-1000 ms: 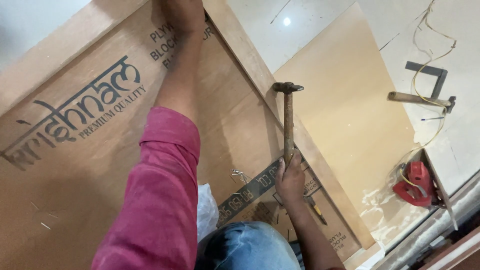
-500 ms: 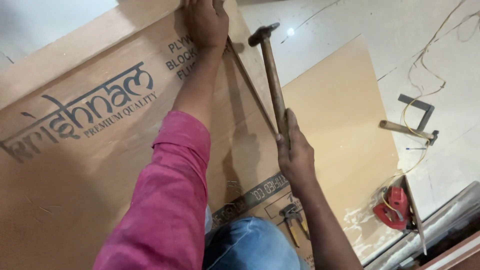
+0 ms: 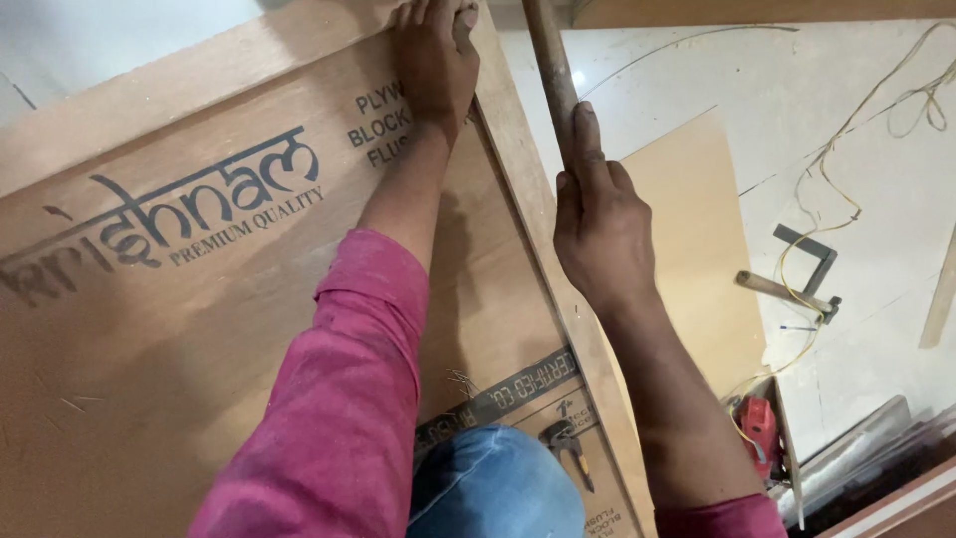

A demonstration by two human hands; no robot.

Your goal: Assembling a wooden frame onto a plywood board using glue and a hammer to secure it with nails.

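A large brown plywood sheet (image 3: 169,359) with dark printed lettering fills the left of the head view. A narrow wooden strip (image 3: 518,169) runs along its right edge. My left hand (image 3: 435,55) presses on the far end of that strip near the top of the view, fingers curled. My right hand (image 3: 597,224) grips the wooden handle of a hammer (image 3: 550,65); the handle rises out of the top of the view and the hammer's head is hidden. My pink sleeve (image 3: 329,408) and blue-clad knee (image 3: 498,493) sit below.
A lighter board (image 3: 697,249) lies on the pale floor to the right. Beyond it rest a metal try square (image 3: 807,269), a loose yellowish wire (image 3: 846,189) and a red power tool (image 3: 759,428). Metal strips (image 3: 856,458) lie at the lower right.
My right hand has lifted the hammer up and forward, so its head has gone out of the top of the view. The view has moved closer to the left hand.
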